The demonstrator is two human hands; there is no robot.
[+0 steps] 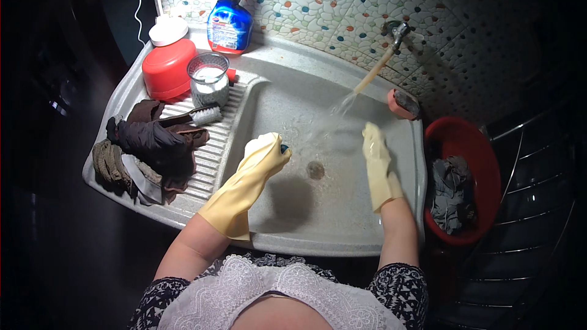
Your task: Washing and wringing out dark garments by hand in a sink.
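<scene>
Pale yellow rubber gloves cover both my hands over a grey sink (278, 101). My left hand (266, 150) is closed near the middle of the basin, and a small dark blue bit (284, 148) shows at its fingers; what it is I cannot make out. On the basin's right side is my right hand (375, 150), below the running water (345, 104). Its fingers are blurred and partly hidden, so their pose is unclear. Water falls from a hose (374, 70) on a metal tap (400, 32). Between the hands lies the round drain (315, 170).
On the ribbed left ledge are dark clothes (153, 137), a brush (205, 115), a glass jar of white powder (210, 85) and a red container (168, 70). A blue spray bottle (230, 27) stands behind. Right: a pink soap holder (400, 105) and a red basin (483, 165) with grey cloth.
</scene>
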